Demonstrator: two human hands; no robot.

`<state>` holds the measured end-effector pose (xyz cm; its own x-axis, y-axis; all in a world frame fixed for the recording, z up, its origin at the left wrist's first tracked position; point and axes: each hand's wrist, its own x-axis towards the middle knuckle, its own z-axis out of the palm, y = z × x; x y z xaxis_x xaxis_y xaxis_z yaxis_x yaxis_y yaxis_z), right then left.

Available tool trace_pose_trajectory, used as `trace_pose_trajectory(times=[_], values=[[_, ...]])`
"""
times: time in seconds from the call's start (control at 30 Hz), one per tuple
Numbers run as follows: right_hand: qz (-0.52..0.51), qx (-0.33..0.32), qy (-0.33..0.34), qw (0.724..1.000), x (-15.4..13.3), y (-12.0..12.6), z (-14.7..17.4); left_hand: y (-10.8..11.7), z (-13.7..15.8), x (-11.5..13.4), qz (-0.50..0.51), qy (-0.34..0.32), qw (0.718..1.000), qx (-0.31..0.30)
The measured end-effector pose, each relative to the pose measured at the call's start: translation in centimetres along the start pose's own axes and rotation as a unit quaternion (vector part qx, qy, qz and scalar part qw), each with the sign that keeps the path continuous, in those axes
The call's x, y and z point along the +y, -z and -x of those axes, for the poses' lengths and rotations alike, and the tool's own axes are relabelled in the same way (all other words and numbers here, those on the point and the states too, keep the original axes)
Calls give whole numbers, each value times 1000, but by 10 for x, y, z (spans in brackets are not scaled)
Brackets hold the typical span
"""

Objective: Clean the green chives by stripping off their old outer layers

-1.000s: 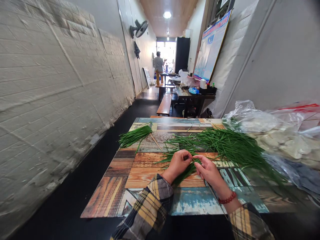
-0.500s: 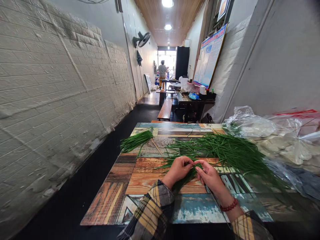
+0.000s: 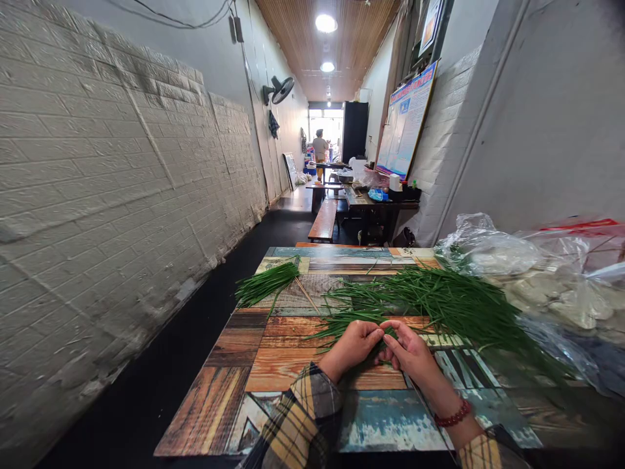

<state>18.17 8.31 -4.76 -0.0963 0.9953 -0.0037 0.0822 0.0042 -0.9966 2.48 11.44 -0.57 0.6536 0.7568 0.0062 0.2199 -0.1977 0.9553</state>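
Over the near middle of the wood-patterned table (image 3: 286,365), my left hand (image 3: 355,346) has its thumb and fingers pinched together at a few green garlic chives. My right hand (image 3: 409,352), with a red bead bracelet at the wrist, is closed opposite it, fingertips meeting the left ones. Most of what they grip is hidden behind the fingers. From under my right palm a thin dark stick (image 3: 424,400) slants toward the table's near edge; whether it is held I cannot tell. Loose garlic chives (image 3: 439,293) lie spread just beyond both hands.
A neat bundle of chives (image 3: 267,284) lies at the table's far left, with thin wooden sticks (image 3: 306,294) beside it. Clear plastic bags (image 3: 493,244) with pale contents crowd the right side. Farther off are a bench (image 3: 323,220), another table, and a person (image 3: 319,146) standing.
The view has tilted slightly upward, so the table and hands sit lower. My hands stay together; the green between them shows less now. The distant person has shifted slightly.
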Motion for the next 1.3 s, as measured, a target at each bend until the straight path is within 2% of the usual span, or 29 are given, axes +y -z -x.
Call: trace_pose_trajectory(times=[0.07, 0.23, 0.33, 0.43, 0.53, 0.73, 0.93, 1.13, 1.3], values=[[-5, 4, 2, 1000, -2, -1, 1, 0, 0, 1, 6, 5, 1000, 14], [-12, 20, 2, 1000, -6, 0, 2, 8, -2, -2, -26, -4, 995, 96], [-1, 8, 1, 1000, -6, 1, 2, 13, -3, -4, -6, 9, 990, 142], [35, -10, 9, 999, -7, 0, 5, 16, -3, -4, -28, -4, 985, 167], [61, -12, 13, 998, -8, -2, 7, 16, -3, -4, -37, -11, 987, 156], [64, -49, 6, 997, -7, -3, 7, 12, -1, -4, 26, 39, 997, 67], [96, -48, 13, 994, -7, -4, 7, 11, 0, -2, 37, 40, 995, 85], [140, -17, 43, 989, -11, -4, 9, 11, 0, -2, 79, 64, 992, 73], [154, -15, 53, 987, -12, -6, 9, 9, -1, -5, 90, 56, 993, 56]])
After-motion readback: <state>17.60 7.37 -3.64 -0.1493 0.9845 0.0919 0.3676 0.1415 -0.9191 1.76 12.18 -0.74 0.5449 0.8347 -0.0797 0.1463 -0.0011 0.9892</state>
